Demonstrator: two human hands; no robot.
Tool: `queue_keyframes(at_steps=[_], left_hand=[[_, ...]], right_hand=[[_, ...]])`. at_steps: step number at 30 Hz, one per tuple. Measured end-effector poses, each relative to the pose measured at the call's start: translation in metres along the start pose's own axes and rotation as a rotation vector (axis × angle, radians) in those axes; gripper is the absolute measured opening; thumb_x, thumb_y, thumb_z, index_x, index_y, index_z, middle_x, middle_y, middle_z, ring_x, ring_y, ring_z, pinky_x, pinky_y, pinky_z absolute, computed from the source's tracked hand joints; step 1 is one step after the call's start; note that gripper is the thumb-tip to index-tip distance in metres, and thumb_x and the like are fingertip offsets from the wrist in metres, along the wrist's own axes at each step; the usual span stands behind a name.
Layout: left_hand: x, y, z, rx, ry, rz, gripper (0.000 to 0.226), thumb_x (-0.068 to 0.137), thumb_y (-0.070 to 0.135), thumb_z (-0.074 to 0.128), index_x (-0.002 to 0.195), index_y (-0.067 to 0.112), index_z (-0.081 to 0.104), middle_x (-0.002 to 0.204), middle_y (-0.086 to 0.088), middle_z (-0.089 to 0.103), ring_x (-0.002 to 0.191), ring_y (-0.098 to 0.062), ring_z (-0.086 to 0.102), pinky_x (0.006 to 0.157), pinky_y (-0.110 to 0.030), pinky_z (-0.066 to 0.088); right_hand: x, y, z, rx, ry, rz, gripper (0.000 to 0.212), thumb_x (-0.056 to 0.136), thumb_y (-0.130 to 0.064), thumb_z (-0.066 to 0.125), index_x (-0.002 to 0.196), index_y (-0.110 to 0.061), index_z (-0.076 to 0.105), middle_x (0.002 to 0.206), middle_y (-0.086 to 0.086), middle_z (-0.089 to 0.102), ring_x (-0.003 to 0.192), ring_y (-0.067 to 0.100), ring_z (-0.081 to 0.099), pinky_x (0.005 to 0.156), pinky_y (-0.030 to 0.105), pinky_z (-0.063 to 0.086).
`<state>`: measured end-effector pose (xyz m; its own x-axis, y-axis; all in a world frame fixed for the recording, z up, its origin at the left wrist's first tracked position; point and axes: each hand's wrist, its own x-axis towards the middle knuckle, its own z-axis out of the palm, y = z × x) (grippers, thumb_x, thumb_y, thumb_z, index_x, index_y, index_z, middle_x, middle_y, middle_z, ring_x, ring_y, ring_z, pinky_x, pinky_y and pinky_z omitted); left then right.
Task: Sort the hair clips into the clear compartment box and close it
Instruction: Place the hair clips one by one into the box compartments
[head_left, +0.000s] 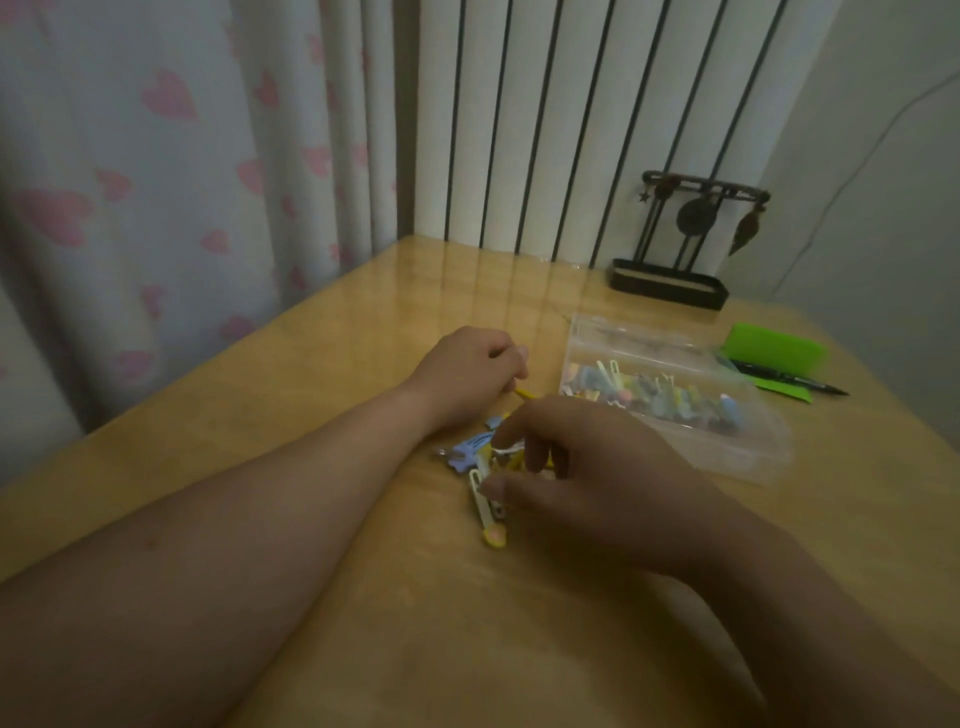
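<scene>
A small pile of loose hair clips (480, 460), blue, yellow and white, lies on the wooden table (322, 364) at the centre. My left hand (470, 371) is curled just behind the pile and holds a yellow clip (524, 393) whose end pokes out under its fingers. My right hand (587, 475) hovers over the pile's right side, fingers bent down onto the clips; whether it grips one is hidden. The clear compartment box (670, 395) stands open to the right with several coloured clips inside.
A black metal stand with hanging ornaments (675, 249) sits at the back right. A green case (769, 353) and a black pen (795, 382) lie right of the box. A heart-patterned curtain hangs left, beyond the table's left edge.
</scene>
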<state>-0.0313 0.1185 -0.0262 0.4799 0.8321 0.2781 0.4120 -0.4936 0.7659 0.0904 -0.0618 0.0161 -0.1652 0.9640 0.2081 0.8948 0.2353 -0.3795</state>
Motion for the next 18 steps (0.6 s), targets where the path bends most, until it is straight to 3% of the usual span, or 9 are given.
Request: queue_keyframes(at_steps=[5, 9, 18], left_hand=[[0.0021, -0.0027, 0.0002, 0.008, -0.004, 0.004, 0.03, 0.103, 0.036, 0.059, 0.087, 0.02, 0.079, 0.08, 0.003, 0.077, 0.083, -0.018, 0.071, 0.086, -0.042, 0.057], [0.004, -0.0033, -0.0008, 0.018, -0.005, 0.011, 0.028, 0.102, 0.035, 0.06, 0.087, 0.021, 0.079, 0.08, 0.003, 0.077, 0.084, -0.016, 0.071, 0.088, -0.041, 0.057], [0.0031, -0.0043, -0.0012, 0.006, 0.001, 0.004, 0.027, 0.101, 0.034, 0.06, 0.085, 0.023, 0.079, 0.08, 0.004, 0.077, 0.083, -0.015, 0.071, 0.087, -0.042, 0.058]], right_hand=[[0.0008, -0.0003, 0.0043, -0.063, -0.079, 0.049, 0.052, 0.072, -0.078, 0.071, 0.1, -0.037, 0.058, 0.088, -0.015, 0.058, 0.08, 0.001, 0.055, 0.069, 0.027, 0.049], [0.003, 0.001, 0.007, -0.07, -0.076, 0.041, 0.033, 0.084, -0.065, 0.07, 0.099, -0.038, 0.058, 0.086, -0.017, 0.057, 0.082, -0.001, 0.054, 0.063, 0.022, 0.04], [0.0033, 0.0039, 0.0052, -0.084, -0.028, 0.045, 0.007, 0.095, -0.04, 0.063, 0.096, -0.034, 0.06, 0.085, -0.013, 0.056, 0.079, 0.006, 0.055, 0.069, 0.031, 0.05]])
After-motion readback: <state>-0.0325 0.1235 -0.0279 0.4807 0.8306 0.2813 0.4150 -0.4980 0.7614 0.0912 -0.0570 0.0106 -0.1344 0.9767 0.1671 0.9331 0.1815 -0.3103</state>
